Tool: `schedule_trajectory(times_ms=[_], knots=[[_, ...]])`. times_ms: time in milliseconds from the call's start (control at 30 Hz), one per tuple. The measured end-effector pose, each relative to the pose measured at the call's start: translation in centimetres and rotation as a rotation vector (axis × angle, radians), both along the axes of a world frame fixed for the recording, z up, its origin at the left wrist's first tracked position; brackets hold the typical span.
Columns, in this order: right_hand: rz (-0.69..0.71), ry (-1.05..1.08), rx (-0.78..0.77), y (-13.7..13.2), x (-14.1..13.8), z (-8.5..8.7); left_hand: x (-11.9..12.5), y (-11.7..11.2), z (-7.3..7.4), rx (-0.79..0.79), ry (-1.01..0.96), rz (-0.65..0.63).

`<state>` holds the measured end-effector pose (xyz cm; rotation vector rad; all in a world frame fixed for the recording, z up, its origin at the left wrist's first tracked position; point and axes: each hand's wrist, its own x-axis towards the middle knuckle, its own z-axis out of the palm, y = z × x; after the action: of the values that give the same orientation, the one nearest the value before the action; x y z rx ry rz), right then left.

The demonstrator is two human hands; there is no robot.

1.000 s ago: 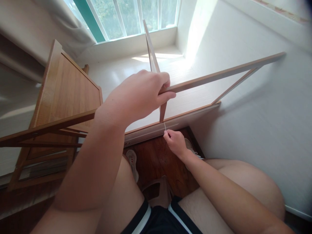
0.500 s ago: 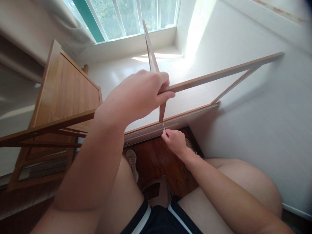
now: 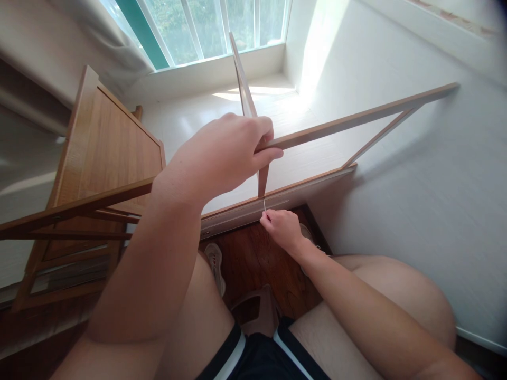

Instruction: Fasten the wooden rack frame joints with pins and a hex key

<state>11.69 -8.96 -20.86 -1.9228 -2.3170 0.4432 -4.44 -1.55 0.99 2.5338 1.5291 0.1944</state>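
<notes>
My left hand is closed around the corner of a wooden frame, thumb along the underside of its upper bar. That bar slants up to the right. A second narrow frame section runs from the same corner toward the window. Below the hand a short post meets the lower rail. My right hand pinches a thin metal rod, held upright with its tip at the rail under the post. The rod's lower end is hidden in my fingers.
A wooden chair-like piece with a panel stands at left, with wooden bars in front. A wall is close on the right. A pale ledge leads to the window. Shoes and a plastic stool are below.
My right hand has shifted very slightly left, and the rod stands a little more upright. My left hand keeps its hold on the frame corner.
</notes>
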Motion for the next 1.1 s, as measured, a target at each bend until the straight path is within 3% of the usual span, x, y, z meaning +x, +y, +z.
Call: schedule_trajectory(times_ms=[1100], knots=[[-0.032, 0.001, 0.043, -0.06, 0.11, 0.13, 0.03, 0.11, -0.11, 0.032, 0.039, -0.016]])
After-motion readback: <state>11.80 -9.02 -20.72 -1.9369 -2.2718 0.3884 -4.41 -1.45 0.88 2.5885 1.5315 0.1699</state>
